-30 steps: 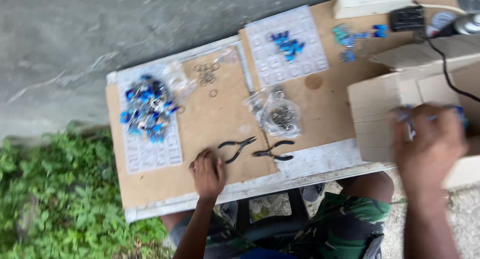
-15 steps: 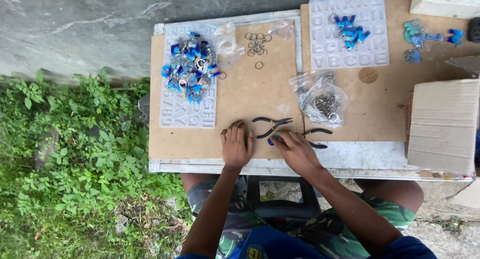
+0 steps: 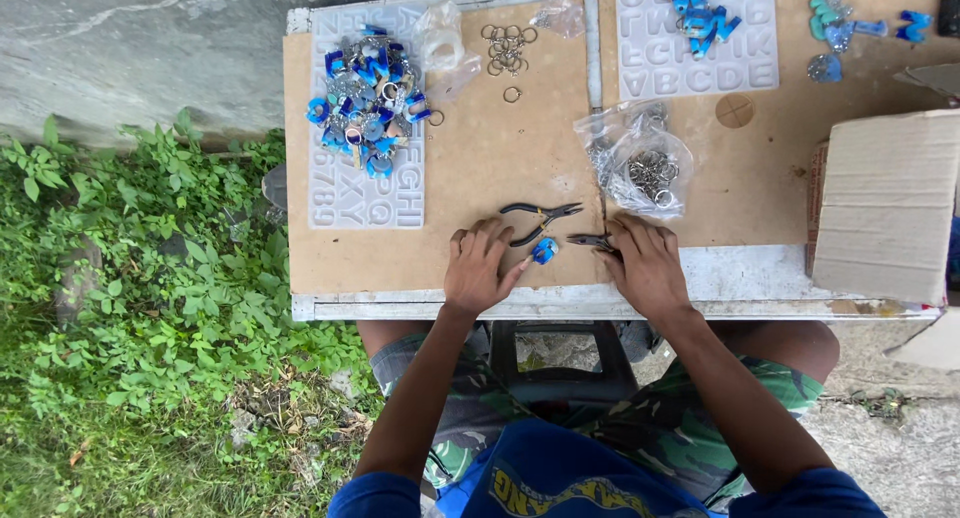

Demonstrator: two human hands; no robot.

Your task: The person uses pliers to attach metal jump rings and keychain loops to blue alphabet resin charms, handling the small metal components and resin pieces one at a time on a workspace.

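Note:
My left hand (image 3: pixel 480 266) lies flat on the brown board (image 3: pixel 480 168), its index finger touching a small blue resin piece (image 3: pixel 544 250). My right hand (image 3: pixel 645 266) rests on the board to the right of it, over the handles of a black pair of pliers (image 3: pixel 592 242), whose tip sticks out from under the fingers. A second pair of black pliers (image 3: pixel 538 216) lies just beyond the blue piece, apart from both hands.
A white letter mould (image 3: pixel 362 193) at the left carries a heap of blue keychains (image 3: pixel 365 103). Loose metal rings (image 3: pixel 506 46), a clear bag of rings (image 3: pixel 640 163), a second letter mould (image 3: pixel 700 58) and a cardboard box (image 3: pixel 885 203) lie around. Grass grows left of the table.
My right hand has come back from the cardboard box to the board beside the left hand. The blue piece now lies between the hands. The view has shifted right and closer.

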